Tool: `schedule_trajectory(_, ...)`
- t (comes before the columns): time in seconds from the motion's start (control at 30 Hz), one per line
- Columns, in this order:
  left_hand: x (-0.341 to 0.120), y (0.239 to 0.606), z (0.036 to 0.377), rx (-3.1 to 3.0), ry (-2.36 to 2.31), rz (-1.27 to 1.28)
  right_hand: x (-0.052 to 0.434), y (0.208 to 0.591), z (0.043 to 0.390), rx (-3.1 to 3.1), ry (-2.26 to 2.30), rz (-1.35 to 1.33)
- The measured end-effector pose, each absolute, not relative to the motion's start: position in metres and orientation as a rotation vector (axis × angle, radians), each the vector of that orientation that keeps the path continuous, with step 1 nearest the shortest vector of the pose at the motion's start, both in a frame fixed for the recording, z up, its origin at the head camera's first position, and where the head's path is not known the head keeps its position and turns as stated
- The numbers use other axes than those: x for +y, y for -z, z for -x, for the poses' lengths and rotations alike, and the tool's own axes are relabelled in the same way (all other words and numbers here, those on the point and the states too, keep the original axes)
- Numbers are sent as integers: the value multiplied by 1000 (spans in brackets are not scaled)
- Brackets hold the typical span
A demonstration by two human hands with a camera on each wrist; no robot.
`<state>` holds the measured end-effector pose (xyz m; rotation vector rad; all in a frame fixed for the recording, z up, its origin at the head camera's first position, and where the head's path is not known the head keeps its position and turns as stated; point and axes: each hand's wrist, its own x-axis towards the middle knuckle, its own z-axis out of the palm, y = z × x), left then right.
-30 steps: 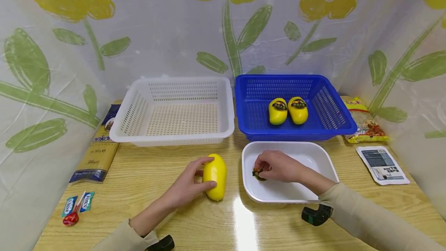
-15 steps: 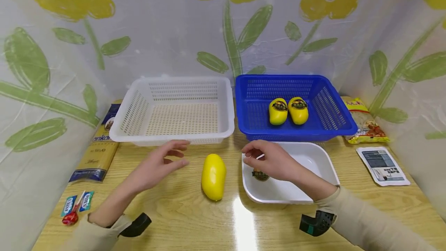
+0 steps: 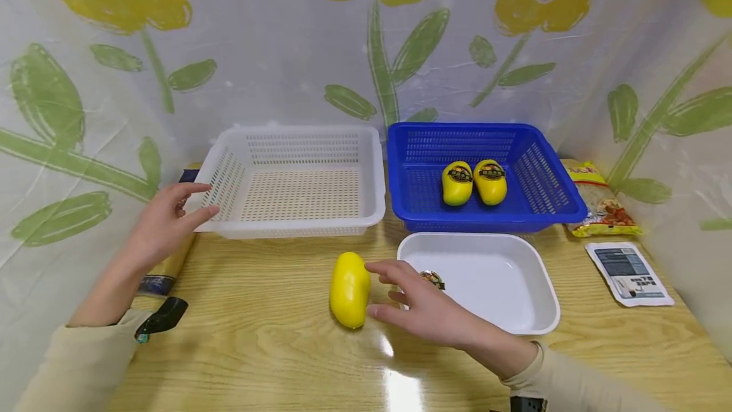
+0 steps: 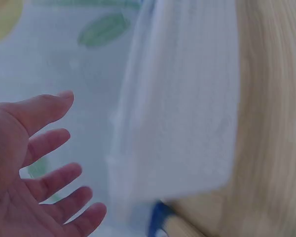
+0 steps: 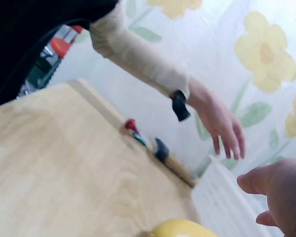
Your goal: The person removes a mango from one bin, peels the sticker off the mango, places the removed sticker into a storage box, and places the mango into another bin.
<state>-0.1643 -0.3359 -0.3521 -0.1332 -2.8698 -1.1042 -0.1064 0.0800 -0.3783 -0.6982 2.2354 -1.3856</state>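
Note:
A yellow mango (image 3: 350, 290) lies on the table in front of the baskets. My right hand (image 3: 426, 304) is just right of it, fingers spread and fingertips right at its side, reaching over the left rim of a white tray (image 3: 486, 285). A dark round sticker (image 3: 433, 280) shows in the tray beside this hand. My left hand (image 3: 162, 227) hovers at the left end of the white basket (image 3: 297, 227), fingers apart and nothing in them; the left wrist view shows the same hand (image 4: 54, 173) with its palm bare. Two mangoes with dark labels (image 3: 457, 184) sit in the blue basket (image 3: 423, 208).
A pasta packet (image 3: 157, 281) lies under my left forearm, partly hidden. At the right are a yellow-and-clear food bag (image 3: 603, 202) and a white flat pouch (image 3: 629, 274). A flowered curtain (image 3: 274, 49) closes off the back and sides. A red lollipop (image 5: 130, 123) shows in the right wrist view.
My left hand released the mango and moved left and up to the white basket's end. My right hand left the sticker in the tray and moved left to the mango.

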Motion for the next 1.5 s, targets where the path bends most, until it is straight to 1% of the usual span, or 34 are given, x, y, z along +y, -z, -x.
schedule_trajectory(0.1,-353,365,168,-2877,1153,58,79,382,99,2194,1381,692)
schedule_trajectory(0.3,-381,393,172,-2722,1498,-119,77,388,89,2153,1388,748)
schedule_trajectory(0.43,-396,406,173,-2533,1789,-88,76,392,85,2131,1377,786)
schedule_trajectory(0.57,-403,415,173,-2457,1930,-36,72,397,82,2126,1376,772)
schedule_trajectory(0.77,-403,421,172,-2442,2026,52,64,404,73,2210,1271,726)
schedule_trajectory(0.93,-400,423,172,-2421,2062,23,54,409,70,2305,1218,659)
schedule_trajectory(1.17,-397,422,173,-2459,2011,-28,44,423,77,2344,1335,533)
schedule_trajectory(1.5,-397,425,172,-2393,2079,-23,31,441,89,2377,1414,524)
